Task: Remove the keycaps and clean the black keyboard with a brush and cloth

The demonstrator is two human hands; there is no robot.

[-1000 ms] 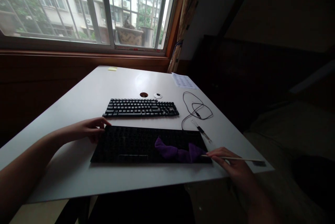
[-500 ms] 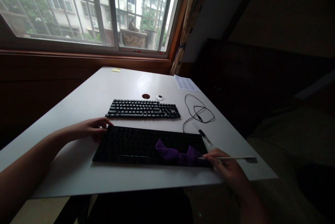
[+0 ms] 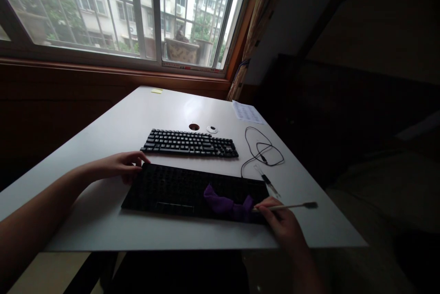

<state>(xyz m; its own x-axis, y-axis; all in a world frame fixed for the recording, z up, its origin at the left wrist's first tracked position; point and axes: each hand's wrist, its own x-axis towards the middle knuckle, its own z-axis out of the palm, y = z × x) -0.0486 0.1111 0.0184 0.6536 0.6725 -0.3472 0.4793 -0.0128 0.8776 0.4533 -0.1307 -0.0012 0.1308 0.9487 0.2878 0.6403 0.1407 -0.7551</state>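
Observation:
A black keyboard base (image 3: 151, 195), too dark to make out in detail, lies on the white desk in front of me. My left hand (image 3: 129, 164) grips its upper left corner with bent fingers. Between the thumb and fingers of my right hand (image 3: 278, 218) is a toothbrush (image 3: 297, 206), its dark bristles pointing right. A purple cloth (image 3: 222, 203) lies over the right part of the keyboard, at the handle end of the brush. Whether the cloth is tied to the handle I cannot tell. My right hand hides the keyboard's lower right corner.
Black keycaps (image 3: 185, 142) sit in keyboard layout behind the base. A black cable (image 3: 248, 147) loops at the right, near a small wire-ended tool (image 3: 266, 179). A cable hole (image 3: 194, 127), its white cover (image 3: 212, 129), paper (image 3: 248, 112) and a yellow note (image 3: 157, 91) are farther back.
My right hand has moved left with the toothbrush, onto the keyboard's right end. The cloth's right part looks bunched closer in. My left hand stays at the corner; the view has shifted slightly.

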